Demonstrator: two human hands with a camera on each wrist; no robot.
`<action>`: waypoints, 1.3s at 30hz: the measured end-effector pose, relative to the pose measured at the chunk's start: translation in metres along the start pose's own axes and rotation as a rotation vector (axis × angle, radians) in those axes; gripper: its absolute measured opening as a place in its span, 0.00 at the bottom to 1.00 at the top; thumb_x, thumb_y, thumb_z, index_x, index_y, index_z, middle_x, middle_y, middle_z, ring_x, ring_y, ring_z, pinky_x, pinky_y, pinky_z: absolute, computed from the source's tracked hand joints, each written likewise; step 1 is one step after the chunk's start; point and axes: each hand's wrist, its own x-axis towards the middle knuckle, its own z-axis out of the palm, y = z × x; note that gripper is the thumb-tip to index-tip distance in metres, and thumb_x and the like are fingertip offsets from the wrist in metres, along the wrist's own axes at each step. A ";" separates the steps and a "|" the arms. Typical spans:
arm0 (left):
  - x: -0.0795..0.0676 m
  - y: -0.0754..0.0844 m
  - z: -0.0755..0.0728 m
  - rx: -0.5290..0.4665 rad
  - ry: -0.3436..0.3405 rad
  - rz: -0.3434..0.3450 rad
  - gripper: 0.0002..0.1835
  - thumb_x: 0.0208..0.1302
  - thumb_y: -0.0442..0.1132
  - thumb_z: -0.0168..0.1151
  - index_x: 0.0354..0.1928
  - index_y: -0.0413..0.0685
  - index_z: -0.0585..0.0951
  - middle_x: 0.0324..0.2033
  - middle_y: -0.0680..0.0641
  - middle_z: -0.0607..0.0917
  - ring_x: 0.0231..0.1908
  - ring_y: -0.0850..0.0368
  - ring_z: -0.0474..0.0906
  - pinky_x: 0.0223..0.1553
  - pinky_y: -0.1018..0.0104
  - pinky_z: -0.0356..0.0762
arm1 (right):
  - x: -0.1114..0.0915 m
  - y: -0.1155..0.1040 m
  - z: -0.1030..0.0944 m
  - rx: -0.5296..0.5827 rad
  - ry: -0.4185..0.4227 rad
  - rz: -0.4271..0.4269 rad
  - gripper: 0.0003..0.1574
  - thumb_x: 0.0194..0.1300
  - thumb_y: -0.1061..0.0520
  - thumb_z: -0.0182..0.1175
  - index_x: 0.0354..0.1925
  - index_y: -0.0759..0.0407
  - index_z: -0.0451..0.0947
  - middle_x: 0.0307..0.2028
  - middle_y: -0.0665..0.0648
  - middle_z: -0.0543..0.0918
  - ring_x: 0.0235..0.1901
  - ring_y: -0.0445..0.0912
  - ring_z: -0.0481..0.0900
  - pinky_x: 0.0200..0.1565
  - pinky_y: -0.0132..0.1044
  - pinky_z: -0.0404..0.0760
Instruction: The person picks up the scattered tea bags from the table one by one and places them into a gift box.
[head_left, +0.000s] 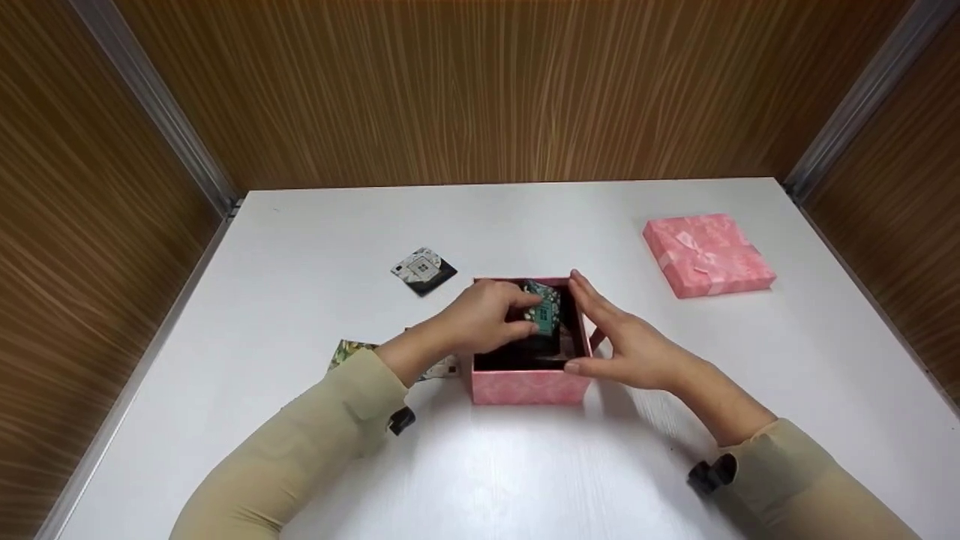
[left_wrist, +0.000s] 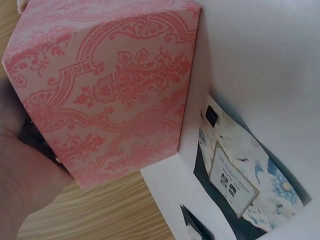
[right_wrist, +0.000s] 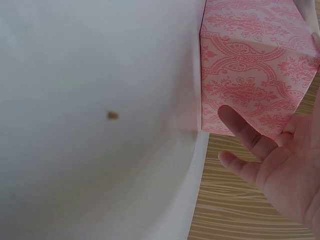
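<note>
A pink patterned box [head_left: 531,388] stands without its lid on the white table, its inside dark. My left hand [head_left: 491,315] reaches in over its left wall and pinches a small green floral packet [head_left: 546,319] between thumb and fingers. In the left wrist view the box wall [left_wrist: 125,90] hides that hand's fingertips. Along the right wall lies my right hand [head_left: 634,345], thumb by the front right corner and a forefinger near the back right corner. In the right wrist view, straight, spread fingers [right_wrist: 245,132] show beside the box wall.
The pink lid [head_left: 709,255] with a ribbon bow lies at the back right. A white-and-black square packet [head_left: 424,270] lies left of the box's back. Beneath the left forearm are a green floral packet [head_left: 347,351] and a pale floral packet [head_left: 444,367]. Wood-grain panels [head_left: 480,90] border the table.
</note>
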 end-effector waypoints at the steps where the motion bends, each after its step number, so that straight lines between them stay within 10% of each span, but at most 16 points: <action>1: 0.001 0.000 0.001 0.003 -0.006 -0.001 0.25 0.73 0.43 0.70 0.67 0.40 0.82 0.60 0.42 0.86 0.62 0.47 0.82 0.67 0.55 0.74 | 0.000 0.000 0.000 0.000 0.001 0.001 0.68 0.67 0.39 0.72 0.87 0.52 0.41 0.86 0.52 0.41 0.40 0.49 0.84 0.30 0.34 0.81; 16: 0.010 0.002 0.009 0.163 -0.047 -0.033 0.23 0.71 0.47 0.72 0.63 0.44 0.86 0.52 0.45 0.90 0.52 0.48 0.86 0.59 0.51 0.79 | 0.000 0.000 0.001 0.022 -0.009 0.014 0.69 0.67 0.39 0.73 0.87 0.51 0.40 0.86 0.47 0.39 0.41 0.52 0.84 0.27 0.34 0.80; 22: 0.012 0.003 0.010 0.245 -0.069 -0.021 0.11 0.71 0.49 0.72 0.41 0.50 0.88 0.25 0.52 0.83 0.33 0.51 0.81 0.44 0.49 0.79 | 0.000 0.001 0.001 0.024 -0.009 0.009 0.69 0.67 0.40 0.73 0.87 0.50 0.40 0.86 0.48 0.39 0.41 0.54 0.84 0.28 0.34 0.80; 28: 0.011 0.006 0.010 0.307 -0.076 -0.018 0.16 0.70 0.52 0.72 0.31 0.51 0.81 0.21 0.55 0.76 0.30 0.51 0.80 0.39 0.50 0.78 | 0.000 0.001 0.001 0.020 -0.006 0.009 0.69 0.67 0.39 0.73 0.87 0.50 0.40 0.86 0.47 0.39 0.41 0.53 0.84 0.28 0.34 0.80; 39: 0.013 0.009 0.014 0.438 -0.138 -0.046 0.22 0.70 0.58 0.70 0.60 0.57 0.87 0.43 0.49 0.89 0.48 0.47 0.86 0.46 0.46 0.80 | 0.000 0.000 0.000 0.015 -0.002 -0.016 0.69 0.67 0.41 0.73 0.87 0.51 0.39 0.86 0.49 0.39 0.40 0.52 0.84 0.29 0.34 0.80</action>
